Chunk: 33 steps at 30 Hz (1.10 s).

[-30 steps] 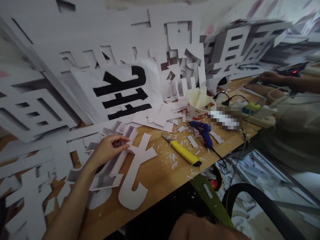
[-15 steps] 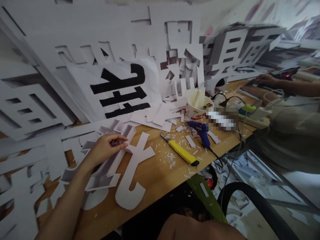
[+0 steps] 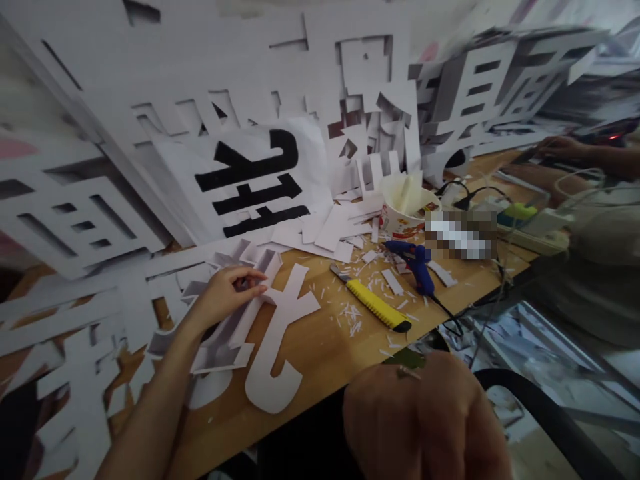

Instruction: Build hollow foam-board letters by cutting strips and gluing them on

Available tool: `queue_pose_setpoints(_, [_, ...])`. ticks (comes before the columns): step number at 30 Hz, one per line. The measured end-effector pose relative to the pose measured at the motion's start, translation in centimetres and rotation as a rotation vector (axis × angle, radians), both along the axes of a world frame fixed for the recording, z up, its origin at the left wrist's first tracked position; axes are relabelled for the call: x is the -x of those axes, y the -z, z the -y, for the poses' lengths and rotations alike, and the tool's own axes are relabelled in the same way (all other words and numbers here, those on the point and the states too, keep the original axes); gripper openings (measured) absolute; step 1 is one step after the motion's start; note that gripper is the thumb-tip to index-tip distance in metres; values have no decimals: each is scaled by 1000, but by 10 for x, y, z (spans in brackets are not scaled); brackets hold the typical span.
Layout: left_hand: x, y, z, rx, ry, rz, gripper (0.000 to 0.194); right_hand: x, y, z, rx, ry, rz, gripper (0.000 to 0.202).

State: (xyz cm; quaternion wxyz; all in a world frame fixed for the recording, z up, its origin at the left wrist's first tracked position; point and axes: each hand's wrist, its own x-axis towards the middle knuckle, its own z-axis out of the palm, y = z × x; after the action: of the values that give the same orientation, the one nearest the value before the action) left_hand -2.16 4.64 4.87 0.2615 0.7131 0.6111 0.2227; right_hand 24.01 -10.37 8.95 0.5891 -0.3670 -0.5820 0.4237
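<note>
My left hand (image 3: 233,293) is closed over a raised-walled white board letter (image 3: 227,347), its thumb and fingertips pinched at the letter's upper right wall. Beside this lies a flat white cut-out (image 3: 280,333) with a hooked lower end. My right hand (image 3: 425,413) is low in the foreground, blurred, with its fingers curled and its back toward me. What it holds, if anything, is hidden; a small pale sliver shows at its upper edge. A yellow utility knife (image 3: 377,303) and a blue glue gun (image 3: 413,263) lie on the wooden table (image 3: 320,360).
White offcuts and shavings (image 3: 350,319) litter the table. A paper tub (image 3: 403,220) stands behind the glue gun. A sheet with a black character (image 3: 260,173) leans against cut-out boards (image 3: 370,60). At right, another person's hands (image 3: 555,157) work near cables; a black chair arm (image 3: 545,413) curves below.
My right hand has risen into view from the bottom edge, now covering most of the green patch. My left hand stays on the letter. The whole view has shifted slightly.
</note>
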Motion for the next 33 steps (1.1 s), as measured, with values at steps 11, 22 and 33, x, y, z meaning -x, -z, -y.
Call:
queue_pose_setpoints(11, [3,2,2,51,18,5,30,-9,42,-47,-34,50,36,22])
queue_pose_setpoints(22, [-1,-1,0,48,0,5,28,-4,94,-58,122,-56,247,27])
queue_pose_setpoints(33, [1,-4,-1,94,-22,116,35,5,118,-71,230,-31,182,58])
